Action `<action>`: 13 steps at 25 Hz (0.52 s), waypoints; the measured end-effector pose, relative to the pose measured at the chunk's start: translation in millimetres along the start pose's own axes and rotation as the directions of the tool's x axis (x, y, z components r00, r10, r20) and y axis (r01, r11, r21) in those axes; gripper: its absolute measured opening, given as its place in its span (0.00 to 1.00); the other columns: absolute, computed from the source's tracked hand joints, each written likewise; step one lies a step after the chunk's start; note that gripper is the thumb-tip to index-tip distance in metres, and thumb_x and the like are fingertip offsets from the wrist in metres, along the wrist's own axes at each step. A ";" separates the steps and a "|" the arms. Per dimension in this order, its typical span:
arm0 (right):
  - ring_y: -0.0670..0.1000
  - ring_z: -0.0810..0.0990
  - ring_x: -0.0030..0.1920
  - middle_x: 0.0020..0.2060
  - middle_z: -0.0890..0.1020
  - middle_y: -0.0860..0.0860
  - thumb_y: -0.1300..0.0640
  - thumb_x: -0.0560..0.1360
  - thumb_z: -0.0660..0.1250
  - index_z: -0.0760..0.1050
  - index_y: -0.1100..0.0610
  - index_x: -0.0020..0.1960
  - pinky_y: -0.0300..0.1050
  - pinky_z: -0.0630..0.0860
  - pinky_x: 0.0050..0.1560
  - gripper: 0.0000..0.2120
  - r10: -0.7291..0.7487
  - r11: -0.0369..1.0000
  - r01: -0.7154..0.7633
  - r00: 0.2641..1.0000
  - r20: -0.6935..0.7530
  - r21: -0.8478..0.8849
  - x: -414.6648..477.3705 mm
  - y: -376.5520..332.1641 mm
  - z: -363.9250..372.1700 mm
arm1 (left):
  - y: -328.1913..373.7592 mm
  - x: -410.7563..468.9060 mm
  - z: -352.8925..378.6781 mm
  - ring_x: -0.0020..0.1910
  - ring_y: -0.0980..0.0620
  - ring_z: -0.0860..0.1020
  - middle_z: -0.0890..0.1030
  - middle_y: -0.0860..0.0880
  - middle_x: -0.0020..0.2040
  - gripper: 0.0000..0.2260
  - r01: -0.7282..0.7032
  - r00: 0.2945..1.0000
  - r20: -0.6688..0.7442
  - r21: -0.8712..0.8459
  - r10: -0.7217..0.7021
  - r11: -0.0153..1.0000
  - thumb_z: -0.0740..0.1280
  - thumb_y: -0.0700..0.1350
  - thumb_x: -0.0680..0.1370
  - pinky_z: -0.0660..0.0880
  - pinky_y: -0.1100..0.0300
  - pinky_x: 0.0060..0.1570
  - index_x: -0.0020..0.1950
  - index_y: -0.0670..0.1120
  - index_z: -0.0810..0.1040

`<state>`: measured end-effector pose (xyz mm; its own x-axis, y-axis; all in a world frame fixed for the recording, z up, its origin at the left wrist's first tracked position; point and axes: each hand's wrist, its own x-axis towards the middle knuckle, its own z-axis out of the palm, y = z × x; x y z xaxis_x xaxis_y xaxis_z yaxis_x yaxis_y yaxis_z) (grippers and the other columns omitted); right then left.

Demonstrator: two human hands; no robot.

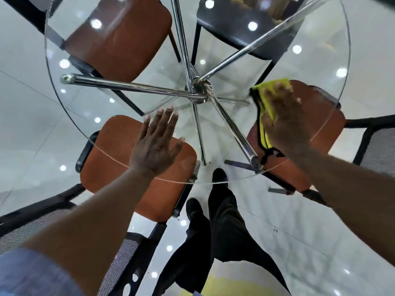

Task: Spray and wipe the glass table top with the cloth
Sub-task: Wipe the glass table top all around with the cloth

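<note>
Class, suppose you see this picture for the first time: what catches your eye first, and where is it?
The yellow cloth stands out most, pressed on the glass table top under the right hand, at the right. Next come the chrome legs fanning from the central hub beneath the glass, and the left hand spread over the near rim.
</note>
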<state>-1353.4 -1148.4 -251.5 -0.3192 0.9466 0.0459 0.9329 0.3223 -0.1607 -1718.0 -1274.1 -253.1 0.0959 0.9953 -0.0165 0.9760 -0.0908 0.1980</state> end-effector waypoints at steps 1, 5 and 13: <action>0.58 0.58 0.86 0.86 0.61 0.54 0.49 0.86 0.59 0.58 0.44 0.86 0.63 0.55 0.84 0.30 0.179 0.984 -0.178 0.983 -0.037 0.025 -3.1 -6.9 0.4 | -0.1 -0.3 2.9 0.85 0.48 0.48 0.50 0.48 0.86 0.33 0.007 1.000 0.016 -0.008 -0.007 1.000 0.54 0.61 0.85 0.49 0.41 0.82 0.86 0.48 0.51; 0.62 0.57 0.85 0.86 0.58 0.58 0.48 0.84 0.58 0.56 0.51 0.87 0.67 0.58 0.82 0.33 0.417 0.908 -0.419 0.903 -0.100 0.004 -59.2 -71.8 1.3 | 0.2 2.0 -0.4 0.85 0.49 0.48 0.51 0.48 0.86 0.33 0.046 0.998 0.051 -0.022 -0.045 0.999 0.53 0.62 0.85 0.48 0.43 0.82 0.86 0.47 0.51; 0.52 0.58 0.86 0.86 0.61 0.49 0.42 0.84 0.57 0.61 0.42 0.85 0.57 0.46 0.85 0.30 -0.670 0.738 0.673 0.724 0.165 0.043 17.4 -63.4 2.9 | -0.2 5.1 0.6 0.85 0.50 0.49 0.52 0.49 0.86 0.33 0.058 0.997 0.056 -0.016 -0.057 0.998 0.55 0.61 0.84 0.48 0.44 0.82 0.85 0.48 0.54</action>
<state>-1418.6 -1152.4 -243.4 -0.8836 0.4678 -0.0221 0.4665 0.8749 -0.1304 -1717.5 -1269.0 -253.8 0.0514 0.9952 -0.0830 0.9766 -0.0327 0.2126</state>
